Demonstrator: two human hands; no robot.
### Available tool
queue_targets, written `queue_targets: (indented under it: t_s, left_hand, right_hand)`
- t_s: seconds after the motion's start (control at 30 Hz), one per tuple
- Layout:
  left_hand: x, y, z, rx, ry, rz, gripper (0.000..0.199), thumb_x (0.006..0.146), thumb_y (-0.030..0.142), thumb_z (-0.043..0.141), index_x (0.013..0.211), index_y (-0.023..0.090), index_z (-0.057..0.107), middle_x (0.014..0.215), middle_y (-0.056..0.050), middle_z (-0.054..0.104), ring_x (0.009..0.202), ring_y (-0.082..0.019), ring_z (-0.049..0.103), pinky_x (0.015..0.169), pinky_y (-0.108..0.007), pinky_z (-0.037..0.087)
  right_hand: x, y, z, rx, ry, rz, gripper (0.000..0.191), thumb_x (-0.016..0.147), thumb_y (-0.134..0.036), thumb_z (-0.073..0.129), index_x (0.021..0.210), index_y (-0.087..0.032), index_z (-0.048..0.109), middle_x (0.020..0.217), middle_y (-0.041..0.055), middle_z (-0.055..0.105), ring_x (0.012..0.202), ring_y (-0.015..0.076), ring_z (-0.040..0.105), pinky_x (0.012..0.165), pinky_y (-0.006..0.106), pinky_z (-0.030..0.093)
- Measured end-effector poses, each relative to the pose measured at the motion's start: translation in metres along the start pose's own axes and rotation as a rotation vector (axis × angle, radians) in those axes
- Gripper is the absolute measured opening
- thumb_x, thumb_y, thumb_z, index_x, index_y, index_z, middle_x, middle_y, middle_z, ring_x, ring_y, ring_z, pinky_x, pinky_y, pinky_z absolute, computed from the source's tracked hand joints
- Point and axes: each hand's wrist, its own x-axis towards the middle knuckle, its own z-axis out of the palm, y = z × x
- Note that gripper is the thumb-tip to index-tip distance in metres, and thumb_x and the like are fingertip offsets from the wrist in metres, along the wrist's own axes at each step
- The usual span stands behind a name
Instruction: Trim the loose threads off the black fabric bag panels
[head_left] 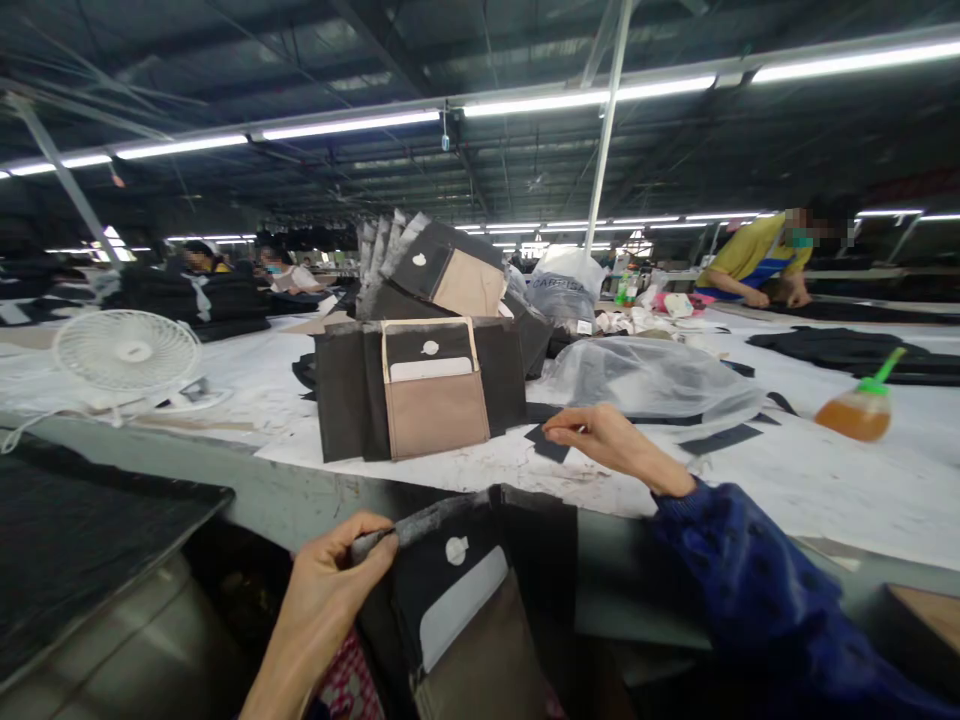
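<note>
My left hand (334, 570) pinches the top edge of a dark fabric panel with a brown pocket (480, 645), which hangs below the table edge. A white label-like piece and a round white patch show on that panel. Over the table, my right hand (611, 445) has thumb and fingers closed at a small black fabric piece (549, 445). A similar panel with a brown pocket (437, 412) stands upright at the middle of the table. Behind it leans a stack of such panels (420, 255) with grey upper edges.
A white fan (127, 350) stands at the left. Right of the middle lies a clear plastic bag (645, 380), and beyond it a bottle of amber liquid (859, 412) with a green top. A co-worker (757, 255) bends over dark cloth at the far right.
</note>
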Motion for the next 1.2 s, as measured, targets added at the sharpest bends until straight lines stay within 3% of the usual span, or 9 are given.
queue_targets:
  t_s: [0.13,0.37,0.5,0.6,0.7,0.83,0.93,1.1,1.2]
  left_hand:
    - [0.012,-0.015,-0.005,-0.002,0.099,0.053,0.038,0.063,0.049,0.073,0.059,0.015,0.056,0.052,0.004,0.045,0.05,-0.01,0.042,0.045,-0.018,0.031]
    - [0.034,-0.042,-0.027,0.367,-0.018,0.118,0.049,0.07,0.061,0.063,0.091,0.018,0.073,0.091,-0.007,0.072,0.086,-0.026,0.065,0.069,-0.028,0.051]
    - [0.033,-0.045,-0.036,0.685,-0.026,0.249,0.047,0.083,0.058,0.048,0.108,0.025,0.072,0.116,-0.006,0.067,0.102,-0.027,0.064,0.082,-0.032,0.051]
    - [0.031,-0.046,-0.034,0.809,0.037,0.279,0.048,0.087,0.054,0.042,0.118,0.025,0.066,0.119,-0.007,0.065,0.099,-0.026,0.066,0.083,-0.034,0.051]
    - [0.03,-0.047,-0.031,0.844,0.108,0.284,0.054,0.087,0.053,0.043,0.127,0.02,0.059,0.119,-0.009,0.065,0.097,-0.027,0.066,0.082,-0.035,0.051]
    - [0.027,-0.044,-0.031,0.83,0.107,0.231,0.048,0.085,0.056,0.046,0.113,0.022,0.066,0.11,-0.007,0.07,0.085,-0.026,0.067,0.074,-0.033,0.051]
    - [0.025,-0.041,-0.031,0.8,0.092,0.19,0.043,0.082,0.057,0.05,0.098,0.023,0.07,0.095,-0.006,0.073,0.076,-0.024,0.067,0.07,-0.03,0.05]
    - [0.022,-0.037,-0.029,0.728,0.112,0.194,0.039,0.081,0.056,0.052,0.094,0.022,0.068,0.091,-0.004,0.073,0.072,-0.021,0.064,0.067,-0.027,0.048]
    - [0.015,-0.031,-0.029,0.6,0.074,0.203,0.036,0.08,0.056,0.055,0.083,0.021,0.065,0.076,-0.001,0.067,0.065,-0.018,0.059,0.06,-0.024,0.044]
  right_hand:
    - [0.018,0.052,0.003,-0.413,-0.103,-0.02,0.028,0.08,-0.024,0.063,0.107,-0.018,0.07,0.111,0.0094,0.068,0.104,0.0251,0.062,0.09,0.032,0.045]
    - [0.026,0.055,0.017,-0.503,-0.035,0.027,0.016,0.083,-0.016,0.054,0.082,-0.019,0.07,0.092,0.0059,0.068,0.082,0.0179,0.062,0.069,0.024,0.039]
    - [0.026,0.06,0.011,-0.448,0.006,0.045,0.036,0.093,-0.029,0.038,0.068,-0.016,0.061,0.063,0.0023,0.058,0.061,0.0125,0.052,0.058,0.024,0.033]
    - [0.028,0.064,0.01,-0.247,0.099,0.117,0.047,0.093,-0.044,0.036,0.058,-0.017,0.051,0.05,-0.0015,0.044,0.053,0.0109,0.043,0.053,0.025,0.029]
    - [0.032,0.063,0.011,0.219,0.269,0.221,0.044,0.075,-0.056,0.061,0.056,-0.018,0.046,0.052,-0.0032,0.046,0.054,0.0109,0.047,0.053,0.025,0.034]
    - [0.029,0.043,-0.002,0.79,0.494,0.118,0.049,0.056,-0.044,0.079,0.055,-0.02,0.037,0.072,0.0009,0.06,0.07,0.0147,0.062,0.066,0.028,0.049]
    - [0.006,0.012,-0.019,0.965,0.591,0.043,0.042,0.058,-0.036,0.08,0.059,-0.02,0.041,0.073,-0.0011,0.061,0.056,0.0096,0.057,0.056,0.026,0.05]
    - [-0.051,-0.035,-0.012,0.824,0.185,0.097,0.026,0.072,-0.043,0.074,0.079,-0.022,0.06,0.046,-0.0064,0.046,0.033,0.0056,0.033,0.032,0.019,0.026]
    - [-0.067,-0.04,0.013,0.606,-0.021,0.126,0.028,0.079,-0.044,0.068,0.079,-0.017,0.065,0.079,0.0045,0.066,0.037,0.0035,0.041,0.034,0.02,0.032]
